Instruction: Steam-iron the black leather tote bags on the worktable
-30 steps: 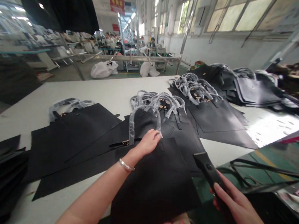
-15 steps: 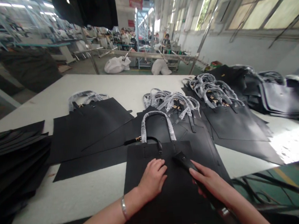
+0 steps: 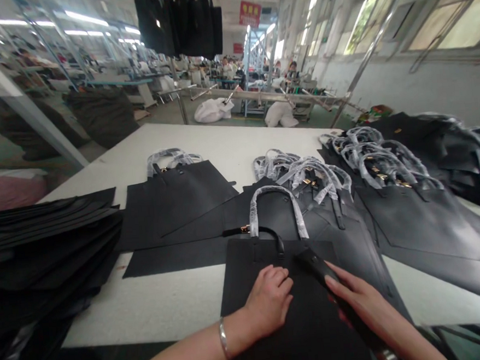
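A black handbag panel [image 3: 265,310] lies on the table before me, its looped handle [image 3: 274,191] wrapped in clear plastic. A short black strap [image 3: 275,238] with a gold buckle crosses beside the handle's left foot. My left hand [image 3: 271,298], a silver bangle at its wrist, rests on the panel with the fingers loosely bent and nothing seen in them. In my right hand [image 3: 355,292] is a long black hand tool [image 3: 318,265] with a broad flat head and a silver ring low on its handle. Its head is at the panel's upper right; contact is unclear.
More black panels with wrapped handles lie at the left [image 3: 175,201], behind [image 3: 305,175] and at the right [image 3: 422,205]. A tall stack of black pieces [image 3: 62,225] stands at the left of the white table [image 3: 158,301]. Black bags [image 3: 180,25] hang from a rack beyond.
The view has swung slightly left, so everything sits further right in the picture. Both hands keep nearly the same places on the panel, the tool still in my right hand.
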The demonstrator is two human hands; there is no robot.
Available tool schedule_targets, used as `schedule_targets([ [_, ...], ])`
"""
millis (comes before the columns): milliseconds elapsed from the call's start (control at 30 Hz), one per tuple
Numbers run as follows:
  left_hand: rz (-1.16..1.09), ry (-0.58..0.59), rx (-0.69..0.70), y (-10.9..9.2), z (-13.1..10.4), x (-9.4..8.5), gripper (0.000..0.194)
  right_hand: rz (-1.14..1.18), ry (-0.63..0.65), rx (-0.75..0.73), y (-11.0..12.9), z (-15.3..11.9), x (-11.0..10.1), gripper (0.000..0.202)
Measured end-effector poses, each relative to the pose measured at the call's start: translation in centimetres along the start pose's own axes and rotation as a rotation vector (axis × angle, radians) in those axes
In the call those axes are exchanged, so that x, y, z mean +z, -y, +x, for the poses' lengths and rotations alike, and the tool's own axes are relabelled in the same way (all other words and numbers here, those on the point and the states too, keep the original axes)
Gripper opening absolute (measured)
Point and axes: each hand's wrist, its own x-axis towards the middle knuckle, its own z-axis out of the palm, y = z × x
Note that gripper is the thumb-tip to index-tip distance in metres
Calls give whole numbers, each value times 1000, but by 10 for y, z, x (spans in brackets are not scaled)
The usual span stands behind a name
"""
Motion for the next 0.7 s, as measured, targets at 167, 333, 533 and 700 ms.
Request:
schedule_targets([
  [167,41,-9,39,2,-4,3,27,2,-59,-94,14,1,8,72],
  [333,70,6,113,6,-7,11,17,20,159,-10,14,-6,13,68],
  [533,137,27,160,6,-5,8,12,51,229,6,36,13,31,63],
  [700,125,21,170,5,-5,5,12,4,187,-81,52,29,35,62],
])
